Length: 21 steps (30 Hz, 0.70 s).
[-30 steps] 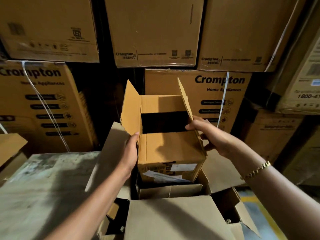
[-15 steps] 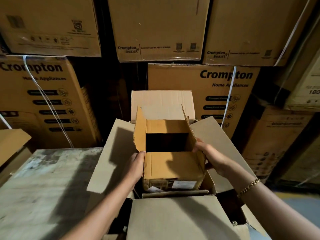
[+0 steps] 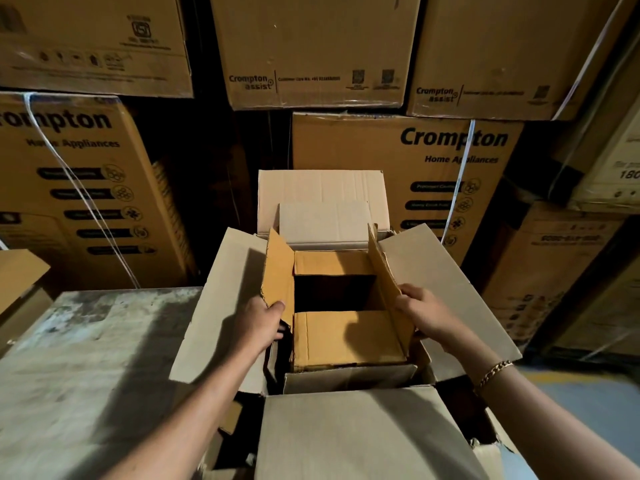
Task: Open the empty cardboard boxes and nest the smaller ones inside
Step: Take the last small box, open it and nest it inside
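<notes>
Gripping the small box (image 3: 346,337) between both hands (image 3: 263,320) — left and right flaps — inside the large box (image 3: 363,441).

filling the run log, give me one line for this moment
left hand: on small box | right hand: on it | small box: inside big box | flaps: up

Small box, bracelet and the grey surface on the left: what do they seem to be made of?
Small box: brown corrugated cardboard, matte; a ragged flap edge shows its fluting. Bracelet: gold-coloured chain links with a metallic glint, probably metal, though whether it is plated cannot be told. Grey surface: dull, blotchy, pale-stained; perhaps painted metal or board, unclear.
</notes>
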### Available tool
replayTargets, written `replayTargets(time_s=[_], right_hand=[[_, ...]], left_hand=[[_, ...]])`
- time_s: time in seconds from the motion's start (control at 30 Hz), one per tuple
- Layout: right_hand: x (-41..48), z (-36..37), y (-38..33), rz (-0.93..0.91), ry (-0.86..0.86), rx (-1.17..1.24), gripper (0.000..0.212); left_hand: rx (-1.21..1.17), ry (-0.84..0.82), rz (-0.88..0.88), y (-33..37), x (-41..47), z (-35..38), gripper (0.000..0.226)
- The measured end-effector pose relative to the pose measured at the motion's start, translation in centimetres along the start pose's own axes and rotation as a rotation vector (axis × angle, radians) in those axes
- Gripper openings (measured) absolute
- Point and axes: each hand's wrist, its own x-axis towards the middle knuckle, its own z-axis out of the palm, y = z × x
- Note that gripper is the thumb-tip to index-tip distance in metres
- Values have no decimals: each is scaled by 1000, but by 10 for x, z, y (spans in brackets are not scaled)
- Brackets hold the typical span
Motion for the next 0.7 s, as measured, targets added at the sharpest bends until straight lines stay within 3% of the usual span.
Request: replayTargets(time_s=[0.07,0.2,0.37,0.53,0.7], right_hand=[[1,2,1,6,-13,-56,31],[4,12,2,36,-9,-89,21],[7,2,0,43,-15,-97,10],[12,-1,10,77,-15,-109,18],[16,-3,16,117,10,-193,22]], left_hand=[[169,-15,41,-1,-3,0,24],[509,-3,133,0,-5,-1,27],[253,-40,112,1,1,-8,26],[560,108,208,-12,6,-12,29],[502,17,187,-5,9,-14,23]])
